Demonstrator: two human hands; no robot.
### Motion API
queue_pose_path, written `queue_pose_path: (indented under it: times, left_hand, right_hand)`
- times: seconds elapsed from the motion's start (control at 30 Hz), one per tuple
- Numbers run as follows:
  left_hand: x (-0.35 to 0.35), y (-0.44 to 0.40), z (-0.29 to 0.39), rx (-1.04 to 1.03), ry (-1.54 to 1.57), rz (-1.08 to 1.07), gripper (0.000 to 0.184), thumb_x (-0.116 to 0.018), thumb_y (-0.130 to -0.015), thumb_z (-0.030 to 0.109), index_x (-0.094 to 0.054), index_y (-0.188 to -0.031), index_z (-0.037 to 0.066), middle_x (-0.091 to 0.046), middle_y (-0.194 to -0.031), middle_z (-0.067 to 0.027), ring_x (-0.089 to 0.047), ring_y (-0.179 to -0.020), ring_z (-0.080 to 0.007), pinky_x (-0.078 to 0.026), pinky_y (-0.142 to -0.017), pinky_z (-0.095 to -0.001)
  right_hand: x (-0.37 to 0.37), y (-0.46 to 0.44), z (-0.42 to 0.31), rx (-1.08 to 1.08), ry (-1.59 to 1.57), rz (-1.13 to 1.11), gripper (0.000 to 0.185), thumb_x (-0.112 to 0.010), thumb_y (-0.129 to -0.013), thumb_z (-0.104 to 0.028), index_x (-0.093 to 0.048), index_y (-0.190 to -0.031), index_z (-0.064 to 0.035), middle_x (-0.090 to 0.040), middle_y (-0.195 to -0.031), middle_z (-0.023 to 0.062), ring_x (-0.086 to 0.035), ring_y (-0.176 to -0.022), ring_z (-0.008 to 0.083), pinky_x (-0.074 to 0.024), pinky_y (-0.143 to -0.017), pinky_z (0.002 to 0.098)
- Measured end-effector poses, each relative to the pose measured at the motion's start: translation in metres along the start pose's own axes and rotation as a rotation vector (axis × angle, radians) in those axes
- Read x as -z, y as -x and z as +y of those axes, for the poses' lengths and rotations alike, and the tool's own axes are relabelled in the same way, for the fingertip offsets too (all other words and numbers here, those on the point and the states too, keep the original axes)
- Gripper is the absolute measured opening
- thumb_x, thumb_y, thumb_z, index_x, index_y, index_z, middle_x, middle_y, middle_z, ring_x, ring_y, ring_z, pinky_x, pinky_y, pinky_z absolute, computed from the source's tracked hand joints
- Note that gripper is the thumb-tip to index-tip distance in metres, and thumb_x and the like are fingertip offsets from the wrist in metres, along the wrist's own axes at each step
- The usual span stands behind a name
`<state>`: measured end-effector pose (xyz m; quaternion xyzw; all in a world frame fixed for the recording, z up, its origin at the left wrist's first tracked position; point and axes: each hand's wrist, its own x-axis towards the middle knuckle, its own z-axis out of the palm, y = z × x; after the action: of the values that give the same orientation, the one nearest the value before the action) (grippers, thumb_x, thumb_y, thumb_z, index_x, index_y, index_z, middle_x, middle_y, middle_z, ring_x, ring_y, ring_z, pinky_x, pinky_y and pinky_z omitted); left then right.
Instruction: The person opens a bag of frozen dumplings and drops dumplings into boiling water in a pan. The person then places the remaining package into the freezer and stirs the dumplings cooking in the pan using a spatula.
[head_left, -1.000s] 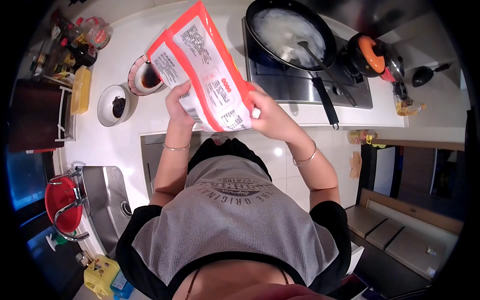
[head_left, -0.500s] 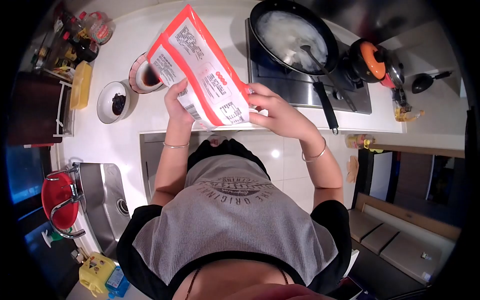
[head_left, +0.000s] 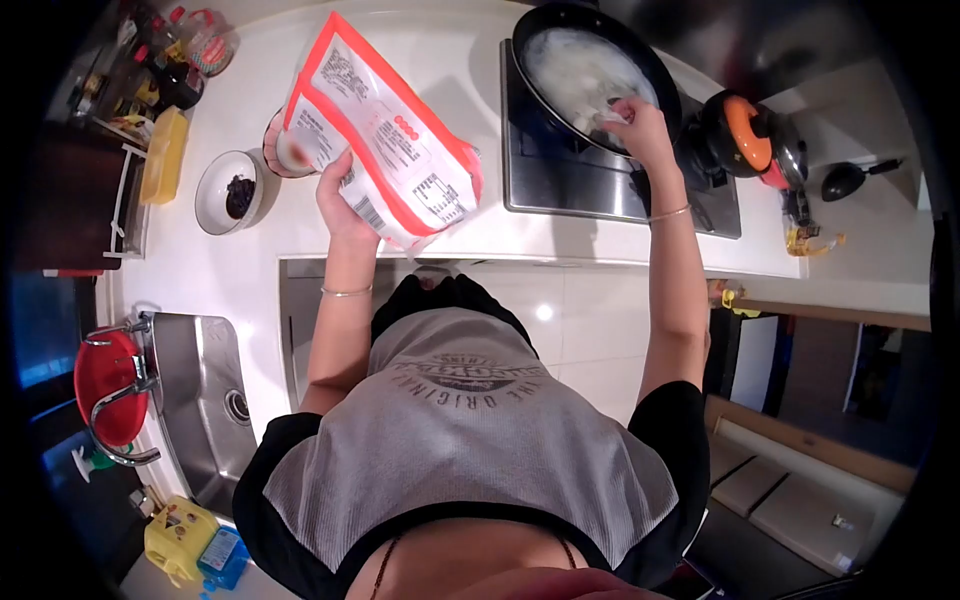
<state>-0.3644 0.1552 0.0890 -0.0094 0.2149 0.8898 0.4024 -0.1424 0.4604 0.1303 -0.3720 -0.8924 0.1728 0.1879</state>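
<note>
Bag [head_left: 385,140] stays in the closed left grip [head_left: 345,205], over the surface [head_left: 455,60]; right grip [head_left: 642,132] has left it for the far-right pan [head_left: 648,55], fingers bunched, hold unclear.

Wears a grey ribbed top [head_left: 440,470] with short black sleeves [head_left: 675,435] and a curved black neckband [head_left: 485,513]. Bears across the chest a dark print [head_left: 470,380], partly legible, with THE ORIGINAL set in an arc. Has a thin silver bangle [head_left: 347,293] at each wrist, black trousers [head_left: 468,291], and a dark, seemingly beaded chain [head_left: 380,570] at the neck.
</note>
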Motion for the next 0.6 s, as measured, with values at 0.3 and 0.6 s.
queue_pose_path:
  times: [0.3, 0.6]
  left_hand:
    - [0.0, 0.006, 0.0, 0.051, 0.003, -0.115, 0.05, -0.051, -0.078, 0.014, -0.042, -0.124, -0.004, -0.053, -0.118, -0.0172, -0.054, -0.107, -0.0284, -0.044, -0.093, -0.0401]
    - [-0.009, 0.004, -0.018, 0.141, 0.061, -0.144, 0.052, -0.05, -0.078, 0.015, -0.039, -0.127, 0.0, -0.052, -0.12, -0.0168, -0.053, -0.108, -0.0294, -0.045, -0.092, -0.0435]
  right_hand:
    - [0.021, 0.002, -0.001, 0.028, 0.057, 0.027, 0.024, -0.07, -0.07, -0.011, -0.065, -0.09, 0.0008, -0.064, -0.077, 0.0134, -0.061, -0.068, 0.021, -0.0467, -0.064, 0.0287]
    - [0.041, 0.118, -0.171, 0.299, -0.447, -0.112, 0.01, -0.065, -0.074, -0.003, -0.065, -0.084, -0.0036, -0.055, -0.106, 0.0072, -0.053, -0.083, 0.0161, -0.0449, -0.07, 0.0277]
